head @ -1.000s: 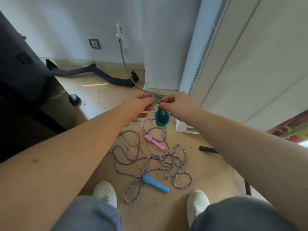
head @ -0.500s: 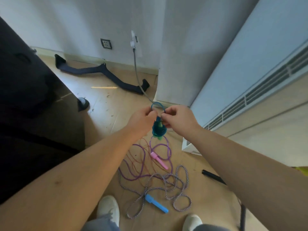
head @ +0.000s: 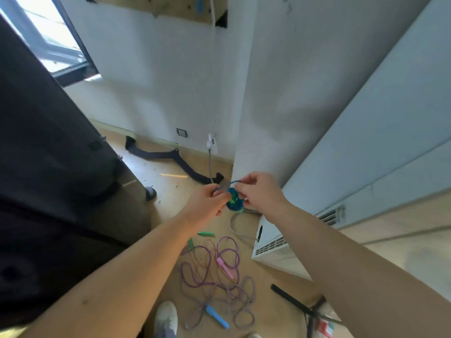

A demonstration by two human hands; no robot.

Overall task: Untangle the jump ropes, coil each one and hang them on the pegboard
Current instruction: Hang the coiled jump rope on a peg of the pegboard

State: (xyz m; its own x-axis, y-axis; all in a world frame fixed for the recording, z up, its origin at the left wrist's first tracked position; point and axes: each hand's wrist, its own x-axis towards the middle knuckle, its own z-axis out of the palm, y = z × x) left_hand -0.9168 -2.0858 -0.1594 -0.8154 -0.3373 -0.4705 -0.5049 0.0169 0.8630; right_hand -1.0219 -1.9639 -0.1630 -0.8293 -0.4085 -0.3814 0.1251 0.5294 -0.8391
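Observation:
Both my hands hold a coiled blue jump rope (head: pixel 234 203) in front of me, above the floor. My left hand (head: pixel 210 200) pinches its left side and a loose blue loop end. My right hand (head: pixel 256 192) grips the coil's right side and the same loop. On the floor below lie a purple rope (head: pixel 207 269) with a pink handle (head: pixel 225 267), a braided purple-and-white rope (head: pixel 240 296) with a blue handle (head: pixel 217 316), and green handles (head: pixel 205 233). A brown pegboard (head: pixel 170 8) hangs on the wall at the top.
A large dark cabinet (head: pixel 44 167) fills the left. A white air unit (head: pixel 275 250) stands on the floor at right, with a grey cable (head: pixel 234 228) beside it. A black curved bar (head: pixel 170 157) lies by the wall. My white shoe (head: pixel 167 318) is at the bottom.
My head has tilted up, so the pegboard and window came into view. Both hands have stayed on the blue coil, with the loop end now drawn out between them.

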